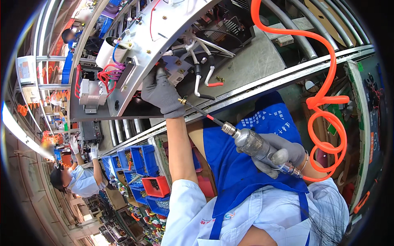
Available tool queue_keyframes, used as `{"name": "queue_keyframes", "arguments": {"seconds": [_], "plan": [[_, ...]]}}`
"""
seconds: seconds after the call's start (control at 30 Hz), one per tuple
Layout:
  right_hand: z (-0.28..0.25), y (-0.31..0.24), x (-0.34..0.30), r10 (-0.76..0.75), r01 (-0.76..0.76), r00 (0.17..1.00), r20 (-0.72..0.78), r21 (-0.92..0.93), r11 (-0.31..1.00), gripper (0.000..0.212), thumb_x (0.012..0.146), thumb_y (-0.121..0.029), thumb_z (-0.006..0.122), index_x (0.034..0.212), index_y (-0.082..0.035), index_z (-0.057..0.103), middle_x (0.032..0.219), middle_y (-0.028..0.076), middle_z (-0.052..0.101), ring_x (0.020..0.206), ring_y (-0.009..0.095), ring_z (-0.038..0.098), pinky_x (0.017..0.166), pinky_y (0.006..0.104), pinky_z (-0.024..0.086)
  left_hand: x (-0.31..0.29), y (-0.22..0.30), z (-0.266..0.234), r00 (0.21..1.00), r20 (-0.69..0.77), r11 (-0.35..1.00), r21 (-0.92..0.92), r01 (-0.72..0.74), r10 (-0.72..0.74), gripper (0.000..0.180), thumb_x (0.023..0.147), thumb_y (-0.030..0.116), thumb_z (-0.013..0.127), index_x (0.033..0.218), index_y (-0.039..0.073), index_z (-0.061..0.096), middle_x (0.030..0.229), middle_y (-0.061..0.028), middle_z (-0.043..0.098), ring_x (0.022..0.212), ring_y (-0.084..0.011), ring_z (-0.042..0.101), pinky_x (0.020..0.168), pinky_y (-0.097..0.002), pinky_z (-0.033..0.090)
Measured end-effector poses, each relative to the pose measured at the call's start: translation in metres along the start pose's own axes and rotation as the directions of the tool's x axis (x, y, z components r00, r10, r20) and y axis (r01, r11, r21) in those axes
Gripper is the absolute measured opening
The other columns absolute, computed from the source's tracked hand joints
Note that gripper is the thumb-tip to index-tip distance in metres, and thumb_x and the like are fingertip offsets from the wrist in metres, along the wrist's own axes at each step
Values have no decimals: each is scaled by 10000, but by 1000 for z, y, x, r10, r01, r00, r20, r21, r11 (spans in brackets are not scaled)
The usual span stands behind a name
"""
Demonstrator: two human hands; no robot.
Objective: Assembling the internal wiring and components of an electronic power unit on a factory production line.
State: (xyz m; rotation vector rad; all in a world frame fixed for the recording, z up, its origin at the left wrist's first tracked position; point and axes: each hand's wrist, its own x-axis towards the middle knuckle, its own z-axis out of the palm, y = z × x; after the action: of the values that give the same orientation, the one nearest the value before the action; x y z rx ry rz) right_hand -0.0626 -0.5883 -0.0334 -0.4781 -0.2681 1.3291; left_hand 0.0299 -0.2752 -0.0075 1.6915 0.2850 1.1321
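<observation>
My right hand (283,151), in a grey glove, is closed round a grey pneumatic screwdriver (253,143). The tool's long bit points up and left, with a small brass-coloured fastener (182,101) at its tip, beside my left wrist. My left hand (162,92), also gloved, reaches into an open metal cabinet (133,69). Its fingers are bent inside by a light metal plate (179,70); what they grip is hidden. Thick black and white cables (198,76) hang just right of that hand. Brass fasteners (220,80) sit near the cable ends.
An orange coiled air hose (328,98) runs from the screwdriver up the right side. Metal rollers (301,39) and a rail (262,84) border the work. Blue bins (143,160) and a red bin (156,186) hold small parts. Another person (84,180) works at the far left.
</observation>
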Motion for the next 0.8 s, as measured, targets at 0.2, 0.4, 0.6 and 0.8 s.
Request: {"name": "queue_keyframes", "arguments": {"seconds": [0.2, 0.4, 0.6, 0.8], "plan": [[-2, 5, 1, 8, -9, 1000, 22, 35, 999, 789, 692, -435, 781, 1251, 21, 463, 705, 98, 563, 516, 147, 565, 436, 255, 453, 1, 2, -1, 1000, -1, 999, 35, -16, 16, 208, 872, -70, 619, 1067, -86, 690, 931, -116, 723, 792, -123, 636, 745, -265, 530], [2, 2, 8, -16, 16, 1000, 11, -16, 1000, 728, 710, -408, 765, 1231, 5, 469, 712, 86, 554, 536, 147, 559, 467, 266, 458, -1, 11, -10, 996, 59, 977, 200, -75, 65, 193, 880, -40, 633, 1058, -93, 687, 931, -106, 719, 789, -121, 629, 732, -255, 525], [15, 1, 30, -59, 18, 983, -174, -231, 973, 591, 680, -295, 673, 1153, -3, 473, 694, 92, 557, 512, 167, 575, 453, 275, 461, 6, 9, -24, 950, 265, 816, 504, -284, 166, 140, 852, 41, 694, 948, -55, 661, 771, -48, 667, 637, -85, 553, 611, -241, 468], [8, 18, 30, -60, 26, 985, -164, -201, 979, 604, 678, -308, 687, 1150, -3, 465, 704, 97, 557, 509, 175, 576, 441, 296, 473, 15, 13, -30, 866, 447, 638, 605, -476, 223, 220, 788, 113, 740, 948, -17, 664, 766, -106, 679, 639, -181, 625, 630, -301, 496]]}}
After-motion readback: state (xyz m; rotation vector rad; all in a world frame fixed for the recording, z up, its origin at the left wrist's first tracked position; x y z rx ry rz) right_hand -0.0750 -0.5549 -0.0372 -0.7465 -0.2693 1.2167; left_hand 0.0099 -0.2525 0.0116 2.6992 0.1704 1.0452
